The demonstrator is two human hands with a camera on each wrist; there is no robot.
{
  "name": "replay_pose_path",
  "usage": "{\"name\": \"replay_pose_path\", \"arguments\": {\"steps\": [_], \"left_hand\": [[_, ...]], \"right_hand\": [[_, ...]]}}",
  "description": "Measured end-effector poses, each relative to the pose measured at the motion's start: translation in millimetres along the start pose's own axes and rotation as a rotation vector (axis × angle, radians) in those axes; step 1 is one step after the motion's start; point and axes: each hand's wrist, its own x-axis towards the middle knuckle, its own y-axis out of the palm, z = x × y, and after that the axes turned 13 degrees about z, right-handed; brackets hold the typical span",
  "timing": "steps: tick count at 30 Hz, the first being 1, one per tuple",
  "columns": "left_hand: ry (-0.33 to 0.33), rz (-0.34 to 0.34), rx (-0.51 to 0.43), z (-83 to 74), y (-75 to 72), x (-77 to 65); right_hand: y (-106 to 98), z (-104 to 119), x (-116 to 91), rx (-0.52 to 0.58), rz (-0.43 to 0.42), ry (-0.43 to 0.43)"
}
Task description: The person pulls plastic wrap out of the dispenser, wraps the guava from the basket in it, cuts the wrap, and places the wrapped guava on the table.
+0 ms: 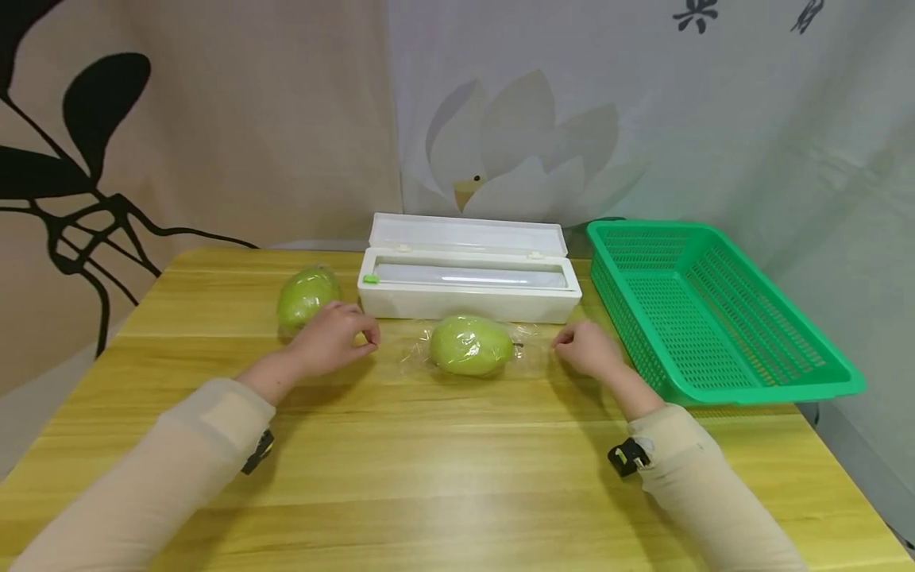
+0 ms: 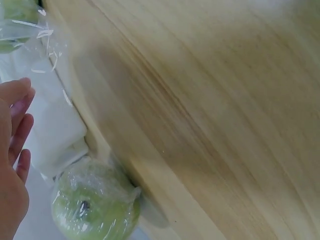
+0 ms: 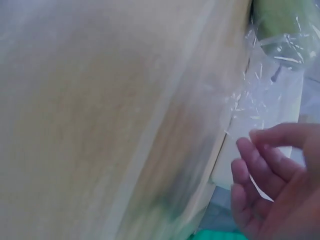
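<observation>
A green pear [image 1: 472,345] with a thin dark stem lies in clear plastic wrap [image 1: 418,349] in front of the white film box. My left hand [image 1: 332,340] is left of it, thumb and index fingertips together, pinching one end of the wrap. On the other side, my right hand [image 1: 588,349] pinches the opposite end; the right wrist view shows the wrap [image 3: 250,107] running to its fingertips [image 3: 252,137]. Just behind my left hand sits a second green pear [image 1: 306,295], also wrapped, its dark end showing in the left wrist view.
The white film box [image 1: 468,306] stands behind the pear with its lid raised, a roll of film [image 1: 468,276] and a green slider [image 1: 370,279] inside. A green plastic basket [image 1: 772,393] stands close to my right hand. A printed curtain [image 1: 286,119] hangs behind the wooden table [image 1: 443,477].
</observation>
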Motion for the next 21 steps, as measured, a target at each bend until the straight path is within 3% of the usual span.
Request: {"name": "replay_pose_path", "arguments": {"steps": [3,6,12,15,18,21], "left_hand": [[-0.005,0.007,-0.001,-0.4,1.8,0.7],[0.004,0.013,0.005,-1.4,3.9,1.2],[0.011,0.05,-0.002,-3.9,7.5,2.8],[0.012,0.073,0.006,-3.2,8.0,2.0],[0.014,0.082,0.003,-1.6,9.2,-0.3],[0.017,0.072,-0.009,-0.5,11.1,-1.9]], "right_hand": [[-1,-5,2,0.131,-0.013,0.01],[0,-8,4,0.172,-0.044,0.045],[-2,-5,5,0.022,-0.079,0.174],[-5,0,3,-0.066,-0.09,0.195],[-7,5,2,-0.12,-0.176,0.146],[-8,21,0,-0.129,-0.303,-0.02]]}}
